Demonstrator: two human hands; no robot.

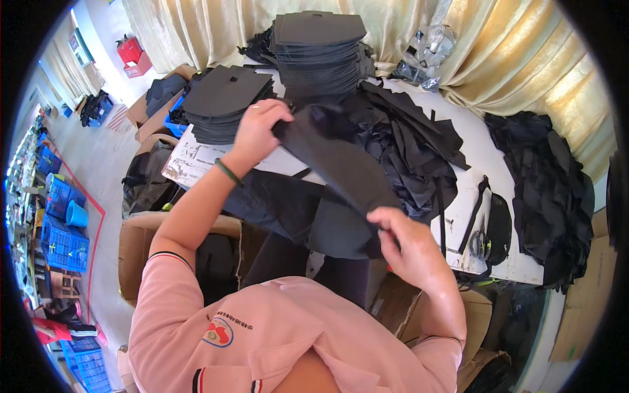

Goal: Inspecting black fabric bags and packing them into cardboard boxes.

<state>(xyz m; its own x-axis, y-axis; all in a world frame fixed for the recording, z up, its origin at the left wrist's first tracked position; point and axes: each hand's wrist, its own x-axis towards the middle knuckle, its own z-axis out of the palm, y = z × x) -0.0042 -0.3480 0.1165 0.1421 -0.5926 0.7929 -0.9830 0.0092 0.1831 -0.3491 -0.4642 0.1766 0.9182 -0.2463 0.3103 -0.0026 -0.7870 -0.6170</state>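
Note:
A dark fabric piece (341, 160) is stretched at a slant in front of me, over the near edge of the table. At its upper left end, the fingers of my left hand (259, 131) are closed on it. My right hand (407, 247) pinches its lower right edge between thumb and fingers. More black cloth (275, 206) hangs below, over the table edge and toward my lap; where one layer ends and another begins I cannot tell. Just beyond my left hand lies a stack of flat dark grey panels (226, 95). A heap of loose black fabric (409, 150) sits beyond my right hand.
A taller stack of grey panels (319, 46) stands at the back of the white table (475, 180). Clear plastic bags (429, 52) lie near the curtain. At right are a small black pouch (499, 226) and a black fabric pile (550, 190). Cardboard boxes (141, 252) crowd the table's near side.

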